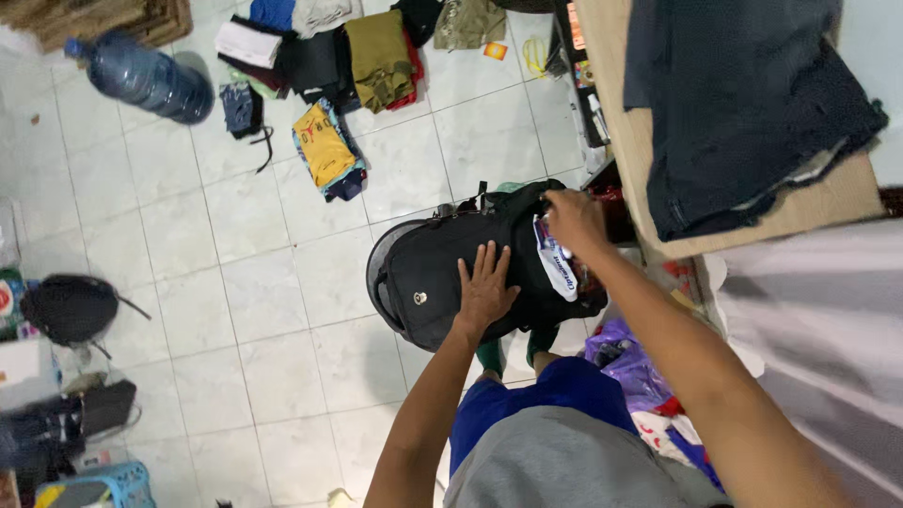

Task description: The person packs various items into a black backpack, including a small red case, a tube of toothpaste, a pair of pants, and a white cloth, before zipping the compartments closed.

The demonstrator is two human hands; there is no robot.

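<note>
**Two hands on a black backpack, a white cloth at its mouth**

The black backpack (442, 273) stands on the pale tiled floor (282, 282), directly in front of the person's legs, and everything else in the room can be placed from it. The left hand (484, 287) lies flat on the front of the backpack, palm down, fingers spread apart and pressing the fabric; it grips nothing. The right hand (574, 221) is at the far side of the backpack, at its open top, with the fingers closed together on a white cloth with dark print (555, 263). The cloth hangs partly over the backpack's edge and touches it; how much of it sits inside I cannot tell.

Just beyond the backpack, on the side of the right hand, is a wooden table (828, 202) with a heap of dark blue clothing (743, 103) on top. Close to the backpack and below the right forearm lies a purple plastic bag (621, 357) among other bright cloth.

Farther from the backpack, across the tiles, lie folded clothes: a yellow garment (324, 146) nearest to it, then an olive green one (376, 56) in a row with others behind. Well apart from the backpack, past those clothes, a large blue water bottle (146, 75) lies on its side. On the opposite side of the floor from the table, a second black bag (71, 306) sits, well away from the backpack.
</note>
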